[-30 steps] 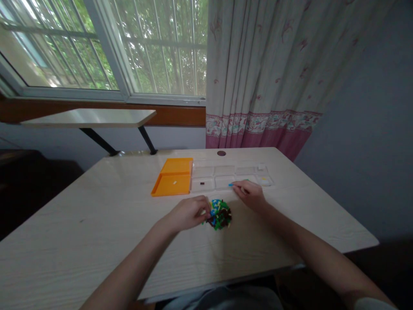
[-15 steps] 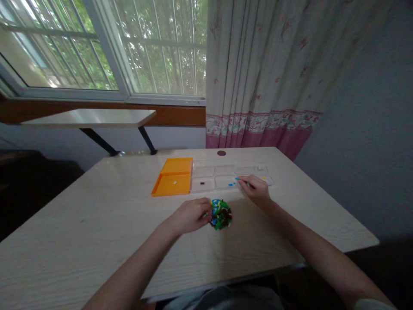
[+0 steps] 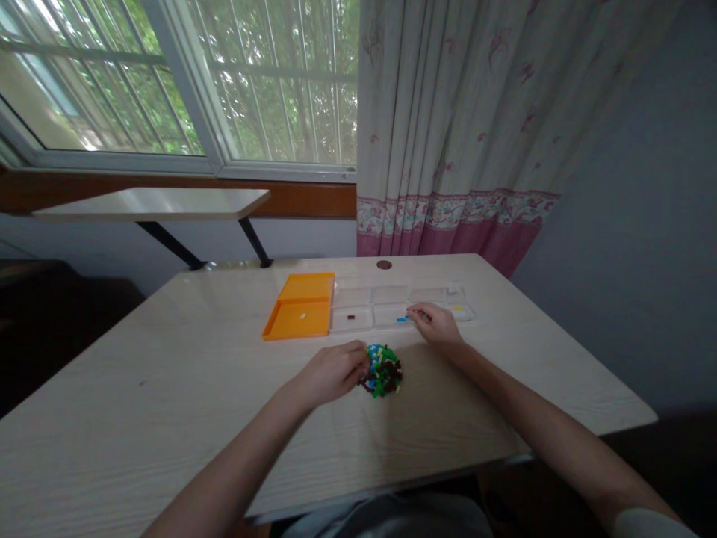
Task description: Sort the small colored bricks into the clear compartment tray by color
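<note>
A small heap of coloured bricks, green, blue, brown and yellow, lies on the pale wooden table. My left hand rests against the heap's left side, fingers curled in a pinch at the bricks. My right hand is over the clear compartment tray, fingers pinched on a small green piece. Blue bricks lie in the compartment just left of that hand. A brown brick lies in another compartment.
The tray's orange lid lies open to the left with one small white piece on it. White and yellow pieces sit in the tray's right-hand compartments. A round cable hole is at the table's back edge. Window, shelf and curtain stand behind.
My right hand carried a blue brick over the tray, and blue bricks now lie in a compartment; the hand then shifted slightly right. My left hand stayed at the heap.
</note>
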Available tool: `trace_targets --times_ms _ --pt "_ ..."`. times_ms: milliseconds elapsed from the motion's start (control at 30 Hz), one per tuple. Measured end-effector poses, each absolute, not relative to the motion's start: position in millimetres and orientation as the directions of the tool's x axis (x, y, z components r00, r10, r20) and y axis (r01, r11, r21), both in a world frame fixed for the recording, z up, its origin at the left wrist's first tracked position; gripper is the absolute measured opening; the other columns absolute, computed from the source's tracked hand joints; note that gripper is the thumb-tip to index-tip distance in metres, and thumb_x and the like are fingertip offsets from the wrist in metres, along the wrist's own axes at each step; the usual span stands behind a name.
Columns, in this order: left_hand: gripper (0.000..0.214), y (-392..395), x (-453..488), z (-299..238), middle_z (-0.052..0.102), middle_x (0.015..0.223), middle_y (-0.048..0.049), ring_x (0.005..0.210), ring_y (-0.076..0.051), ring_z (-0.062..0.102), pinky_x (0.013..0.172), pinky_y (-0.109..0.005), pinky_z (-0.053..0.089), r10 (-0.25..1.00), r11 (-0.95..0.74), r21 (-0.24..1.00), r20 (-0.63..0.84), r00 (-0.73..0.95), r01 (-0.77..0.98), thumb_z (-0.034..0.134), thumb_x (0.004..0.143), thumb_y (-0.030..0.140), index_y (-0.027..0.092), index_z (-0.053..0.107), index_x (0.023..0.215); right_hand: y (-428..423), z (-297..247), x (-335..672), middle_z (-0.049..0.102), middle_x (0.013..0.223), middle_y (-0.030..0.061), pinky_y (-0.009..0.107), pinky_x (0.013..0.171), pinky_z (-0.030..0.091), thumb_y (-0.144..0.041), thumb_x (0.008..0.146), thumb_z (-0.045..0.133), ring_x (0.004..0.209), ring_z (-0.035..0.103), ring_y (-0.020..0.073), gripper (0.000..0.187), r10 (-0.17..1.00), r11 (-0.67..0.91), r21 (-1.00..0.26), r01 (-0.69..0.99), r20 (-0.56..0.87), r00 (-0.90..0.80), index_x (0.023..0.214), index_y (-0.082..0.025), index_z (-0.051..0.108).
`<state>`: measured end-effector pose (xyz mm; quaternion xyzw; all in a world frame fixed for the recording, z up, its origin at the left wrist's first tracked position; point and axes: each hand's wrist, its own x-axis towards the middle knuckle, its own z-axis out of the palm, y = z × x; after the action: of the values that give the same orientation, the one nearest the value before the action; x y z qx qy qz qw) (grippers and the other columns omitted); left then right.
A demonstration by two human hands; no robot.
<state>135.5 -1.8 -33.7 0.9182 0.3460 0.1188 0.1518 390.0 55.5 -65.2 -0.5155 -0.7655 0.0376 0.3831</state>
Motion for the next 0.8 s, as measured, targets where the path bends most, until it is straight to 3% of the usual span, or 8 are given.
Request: trace_targets --times_ms 267,600,800 --pt "0.018 2 145 -44 0.053 0.079 -0.0033 0.077 -0.014 0.051 0.069 -0.024 0.041 0.791 -0.566 0.664 0.272 0.548 0.488 0.037 0.086 0.022 0.016 0.052 0.078 21 -57 361 0.068 0.075 0.0025 0.020 0.061 0.043 -0.030 0.082 0.053 0.064 0.060 0.0115 0.017 0.649 0.736 -0.299 0.607 0.564 -0.510 0.089 -0.020 0.065" --pt "0.018 4 150 -49 0.054 0.074 -0.0023 0.074 -0.014 0.051 0.066 -0.024 0.040 0.822 -0.529 0.699 0.281 0.495 0.481 0.042 0.084 0.024 0.016 0.055 0.075 12 -59 351 0.065 0.069 0.0006 0.020 0.057 0.039 -0.028 0.083 0.052 0.060 0.058 0.0100 0.014 0.560 0.809 -0.224 0.543 0.573 -0.598 0.084 -0.019 0.063" --pt "0.017 5 150 -48 0.056 0.075 -0.0028 0.073 -0.013 0.052 0.065 -0.023 0.040 0.834 -0.504 0.750 0.294 0.467 0.429 0.047 0.082 0.025 0.015 0.060 0.081 12 -57 351 0.064 0.071 0.0006 0.020 0.059 0.039 -0.023 0.081 0.052 0.062 0.057 0.0104 0.010 0.604 0.782 -0.287 0.554 0.567 -0.559 0.081 -0.019 0.061"
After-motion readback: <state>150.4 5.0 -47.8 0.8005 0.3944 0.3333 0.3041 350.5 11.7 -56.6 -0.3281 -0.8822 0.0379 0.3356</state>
